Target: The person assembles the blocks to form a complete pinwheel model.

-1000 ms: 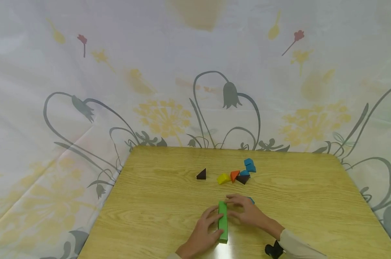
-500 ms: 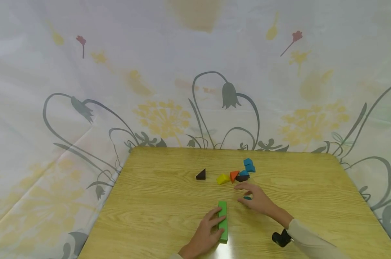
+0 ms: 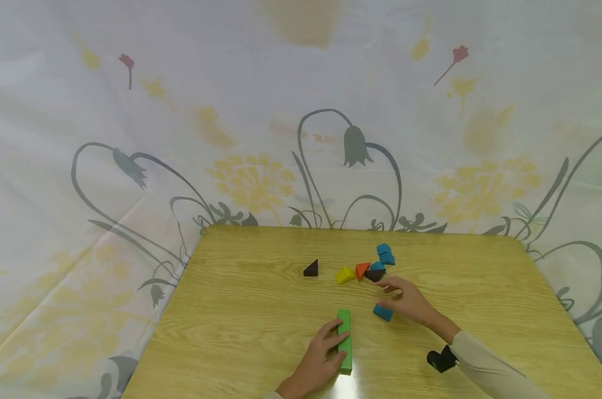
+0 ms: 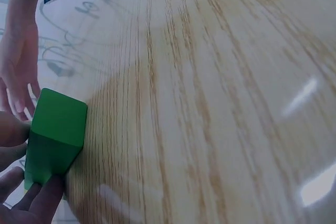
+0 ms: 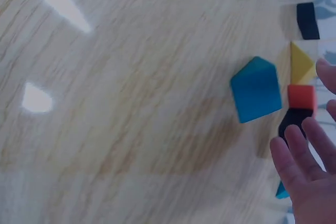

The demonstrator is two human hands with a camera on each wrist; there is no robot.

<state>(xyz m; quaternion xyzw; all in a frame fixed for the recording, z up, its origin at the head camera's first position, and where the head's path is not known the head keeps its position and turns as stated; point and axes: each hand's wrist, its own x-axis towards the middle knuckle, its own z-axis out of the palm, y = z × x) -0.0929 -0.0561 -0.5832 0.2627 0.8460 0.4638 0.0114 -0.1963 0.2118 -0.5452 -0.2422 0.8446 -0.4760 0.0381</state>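
Observation:
A long green block [image 3: 345, 346] lies on the table, pointing away from me. My left hand [image 3: 315, 360] holds it from the left, fingers and thumb on it; the left wrist view shows fingertips on the near green end [image 4: 60, 114]. My right hand [image 3: 408, 302] hovers with parted fingers, nothing between them. Its fingertips are near a black block [image 3: 375, 275], and a blue block [image 3: 383, 312] lies by the thumb side. In the right wrist view, that blue block [image 5: 256, 90] has a pointed end and stands apart from the hand [image 5: 312, 169].
Beyond the right hand are an orange block [image 3: 362, 270], a yellow block [image 3: 345, 275] and several blue blocks [image 3: 384, 254]. A black triangular block [image 3: 311, 269] lies further left. Behind the wooden table [image 3: 241, 310] hangs a flower-printed cloth [image 3: 261, 111].
My right hand has left the green block and moved right and away from me, towards the black block, uncovering the nearer blue block. The left hand has stayed on the green block.

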